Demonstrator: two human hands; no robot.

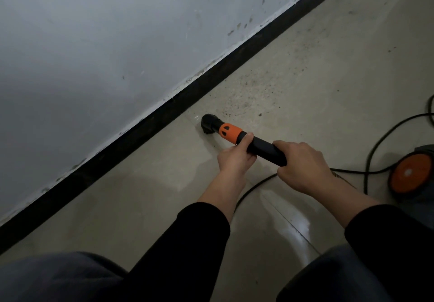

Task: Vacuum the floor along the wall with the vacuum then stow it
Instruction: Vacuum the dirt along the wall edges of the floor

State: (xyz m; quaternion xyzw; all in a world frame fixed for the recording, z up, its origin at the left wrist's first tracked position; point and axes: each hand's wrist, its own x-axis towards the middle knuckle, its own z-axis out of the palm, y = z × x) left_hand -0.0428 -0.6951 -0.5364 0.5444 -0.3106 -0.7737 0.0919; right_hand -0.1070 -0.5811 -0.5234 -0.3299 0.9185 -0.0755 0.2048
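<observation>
A black vacuum wand (263,148) with an orange collar (231,133) points up and left, and its black nozzle (209,123) touches the beige floor just short of the black baseboard (145,135). My left hand (234,158) grips the wand right behind the orange collar. My right hand (303,165) grips the wand's rear end, hiding it. Dark dust specks (253,92) lie on the floor ahead of the nozzle, along the wall. The vacuum body (411,172), grey with an orange wheel, sits at the right edge.
A black power cord (366,156) loops over the floor from under my hands to the vacuum body and the right edge. The scuffed grey wall (105,43) fills the upper left. My knees in dark trousers (58,278) are at the bottom.
</observation>
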